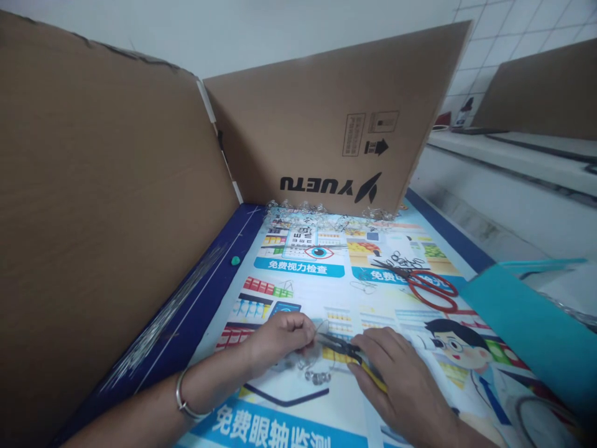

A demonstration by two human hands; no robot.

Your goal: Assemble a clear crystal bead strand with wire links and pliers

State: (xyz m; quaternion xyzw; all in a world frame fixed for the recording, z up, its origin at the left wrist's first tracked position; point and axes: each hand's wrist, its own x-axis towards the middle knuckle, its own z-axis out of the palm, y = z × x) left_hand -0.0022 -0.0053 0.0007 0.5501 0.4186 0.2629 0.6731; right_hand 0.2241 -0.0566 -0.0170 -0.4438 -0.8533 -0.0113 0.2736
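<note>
Nearest the camera lie both forearms, entering low at either side and converging on the pliers. A silver bracelet circles the left wrist, which is straight. The left hand is just left of the pliers' tips, back of the hand up, thumb and index fingertips closed in a pinch on a thin wire piece. Other fingers curl beneath; their exact position cannot be told.

The right hand is on the right of the pliers, knuckles up, fingers bent and thumb stretched along the near side, gripping the yellow-and-black handles. The pliers point left, their tips at the wire piece; whether the jaws are closed on it cannot be told.

Small glassy pieces sit just on the near side of the pliers' tips. Beyond the pliers and to the right, red-handled scissors lie on the printed sheet, small wire loops beside them. Well beyond the pliers, a tangle of wire pieces runs along the foot of a cardboard panel. Left of the pliers and well apart, straight thin wires and a green item rest on dark blue.
</note>
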